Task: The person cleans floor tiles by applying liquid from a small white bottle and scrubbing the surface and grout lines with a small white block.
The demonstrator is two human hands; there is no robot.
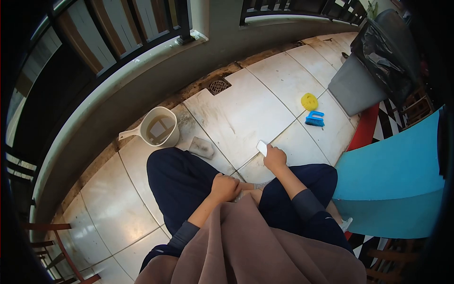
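My right hand [275, 157] is closed around a small white rectangular block [262, 147], one end of which sticks out past the fingers just over the tiles. Whether it is a sponge or something else I cannot tell. My left hand [225, 187] rests at the inside of my left knee, fingers curled in, with nothing visible in it. Ahead of that knee lies a dirty greyish sponge block [201, 147] on the floor. Beside it stands a white dipper [173, 134] with cloudy water inside, its handle pointing left.
A yellow sponge [309, 102] and a blue scrubbing brush [315, 119] lie on the white tiles [236, 125] ahead right. A floor drain [219, 86] sits by the wall. A grey bin [357, 85] with a black bag and a turquoise panel [392, 175] stand at right.
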